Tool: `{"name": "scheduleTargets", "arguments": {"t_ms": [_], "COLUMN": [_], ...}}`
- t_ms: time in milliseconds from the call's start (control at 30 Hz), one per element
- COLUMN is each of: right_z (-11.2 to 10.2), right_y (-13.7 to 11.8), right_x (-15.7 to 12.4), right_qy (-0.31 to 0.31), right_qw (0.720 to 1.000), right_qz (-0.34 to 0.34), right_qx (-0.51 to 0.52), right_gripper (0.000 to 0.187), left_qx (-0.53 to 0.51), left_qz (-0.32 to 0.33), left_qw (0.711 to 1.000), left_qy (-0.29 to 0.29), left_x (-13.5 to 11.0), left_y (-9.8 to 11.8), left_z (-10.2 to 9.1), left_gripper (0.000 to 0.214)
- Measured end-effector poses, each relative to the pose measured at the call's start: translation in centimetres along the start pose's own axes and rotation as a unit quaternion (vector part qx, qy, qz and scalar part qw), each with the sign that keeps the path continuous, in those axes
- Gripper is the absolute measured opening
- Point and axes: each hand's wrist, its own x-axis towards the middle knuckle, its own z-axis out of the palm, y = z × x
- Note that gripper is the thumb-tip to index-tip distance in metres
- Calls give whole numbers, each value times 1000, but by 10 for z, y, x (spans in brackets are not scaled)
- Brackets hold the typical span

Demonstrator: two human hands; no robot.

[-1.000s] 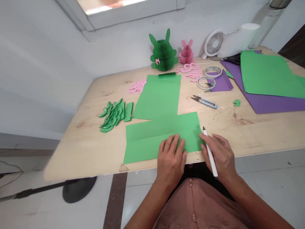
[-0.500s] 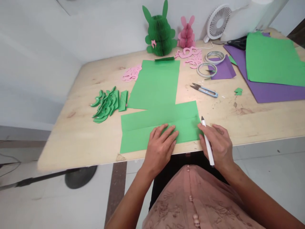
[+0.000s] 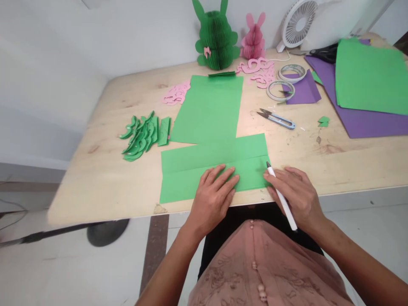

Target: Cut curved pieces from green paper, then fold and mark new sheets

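A folded green paper strip [image 3: 191, 165] lies along the near edge of the wooden table [image 3: 105, 187]. My left hand [image 3: 214, 196] rests flat on its lower half, fingers stretched out and together. My right hand [image 3: 298, 196] is at the strip's right end, closed round a white pen [image 3: 282, 197] whose dark tip touches the paper's right edge. A larger green sheet [image 3: 208, 109] lies just behind the strip.
Green cut-outs [image 3: 143, 136] lie at the left, pink cut-outs [image 3: 176, 93] further back. Blue thread snips [image 3: 276, 119], two tape rolls [image 3: 280, 90], purple and green sheets [image 3: 369, 76], a fan [image 3: 298, 22] and green [image 3: 216, 36] and pink [image 3: 253, 36] paper rabbits stand behind.
My left hand slid a little left along the strip, and my right hand brought the pen tip onto the strip's right edge. The camera tilted down slightly.
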Motion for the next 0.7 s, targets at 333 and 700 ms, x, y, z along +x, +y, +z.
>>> {"name": "scheduleTargets", "arguments": {"t_ms": [333, 700], "right_z": [0, 2], "right_y": [2, 5], "right_x": [0, -3], "right_qy": [-2, 0], "right_qw": [1000, 1000], "right_qz": [-18, -16], "right_qx": [10, 17], "right_gripper": [34, 40], "left_qx": [-27, -27], "left_qz": [3, -13], "left_qw": [1000, 999], "left_qy": [12, 20], "left_x": [-2, -1], "left_y": [-1, 2], "left_z": [0, 0], "left_gripper": [30, 31]}}
